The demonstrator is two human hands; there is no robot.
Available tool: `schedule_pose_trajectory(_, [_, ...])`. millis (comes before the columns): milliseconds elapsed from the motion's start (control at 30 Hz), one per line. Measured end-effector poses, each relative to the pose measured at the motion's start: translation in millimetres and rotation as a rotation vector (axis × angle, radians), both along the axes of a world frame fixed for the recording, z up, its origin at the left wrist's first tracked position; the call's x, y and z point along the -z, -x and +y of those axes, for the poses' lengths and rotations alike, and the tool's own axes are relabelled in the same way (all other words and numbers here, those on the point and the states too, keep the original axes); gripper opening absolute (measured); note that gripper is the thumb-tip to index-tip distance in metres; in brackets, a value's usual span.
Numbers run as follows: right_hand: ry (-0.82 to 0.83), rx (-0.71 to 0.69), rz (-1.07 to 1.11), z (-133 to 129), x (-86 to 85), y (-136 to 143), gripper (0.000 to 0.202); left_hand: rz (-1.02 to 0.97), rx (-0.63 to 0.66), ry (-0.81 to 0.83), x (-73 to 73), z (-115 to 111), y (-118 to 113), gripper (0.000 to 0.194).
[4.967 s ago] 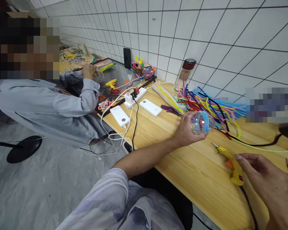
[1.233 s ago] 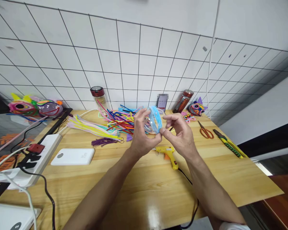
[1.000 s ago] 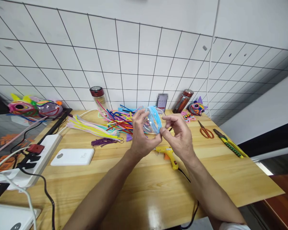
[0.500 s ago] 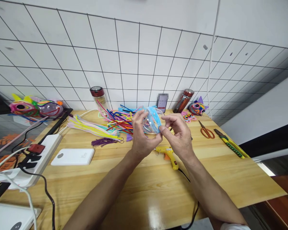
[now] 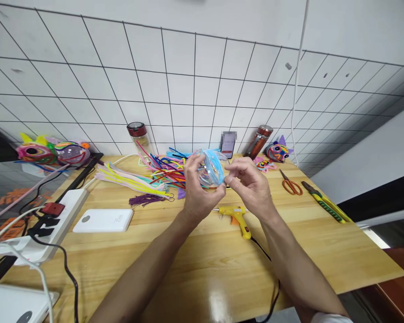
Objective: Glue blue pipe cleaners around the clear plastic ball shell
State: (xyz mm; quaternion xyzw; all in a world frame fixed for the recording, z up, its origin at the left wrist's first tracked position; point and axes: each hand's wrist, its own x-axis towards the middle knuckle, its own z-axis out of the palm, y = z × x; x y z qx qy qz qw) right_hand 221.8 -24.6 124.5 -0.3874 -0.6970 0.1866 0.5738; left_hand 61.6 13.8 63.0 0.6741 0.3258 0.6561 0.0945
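A clear round ball (image 5: 204, 175) with a light blue band (image 5: 216, 167) around it is held up over the middle of the table. My left hand (image 5: 202, 190) wraps round its left side and underside. On the right, my right hand (image 5: 249, 181) has thumb and forefinger bent close at the ball's edge; whether they pinch anything is too small to tell. Below the hands lies a yellow glue gun (image 5: 237, 215). Behind and left of the ball spreads a heap of coloured pipe cleaners (image 5: 168, 170).
Power bank (image 5: 104, 220), power strip (image 5: 65, 215) and cables lie left, a purple tassel (image 5: 146, 198) nearer the middle. Scissors (image 5: 292, 185) and pliers (image 5: 325, 204) lie right. A glass bottle (image 5: 139, 137), phone (image 5: 228, 146), red flask (image 5: 260, 140) and decorated balls (image 5: 72, 152) stand at the back.
The ball has turned in my left hand, so its blue band now shows broader and more face-on. My right fingers remain near its right edge.
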Motion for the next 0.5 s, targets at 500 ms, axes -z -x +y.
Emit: schedule_pose_trajectory(500, [-0.315, 0.16, -0.266, -4.4, -7.0, -4.4, 0.019, 0.007, 0.077, -0.01, -4.3, -7.1, -3.4, 0.088])
